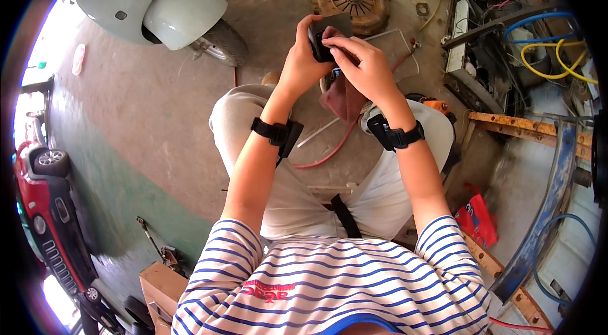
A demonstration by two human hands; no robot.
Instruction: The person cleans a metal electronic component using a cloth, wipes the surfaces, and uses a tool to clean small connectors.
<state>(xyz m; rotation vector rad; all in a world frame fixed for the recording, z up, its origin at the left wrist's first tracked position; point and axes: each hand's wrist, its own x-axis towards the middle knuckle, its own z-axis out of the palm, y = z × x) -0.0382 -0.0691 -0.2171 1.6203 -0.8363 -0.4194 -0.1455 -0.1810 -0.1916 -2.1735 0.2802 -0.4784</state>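
Observation:
My left hand grips a dark, flat, box-like part by its near edge, out in front of my knees. A grey plate-like piece shows at its far side; I cannot tell whether the two are joined. Pinched in my right hand is a reddish-brown cloth. One end of it is bunched against the dark part, while the rest hangs down below the hand. My fingers and the cloth hide much of the part's face.
A rusty round base with a green post stands ahead. A pale scooter is at upper left, a red car farther left. Scrap parts and hoses fill the right side. A red hose crosses the floor between my legs.

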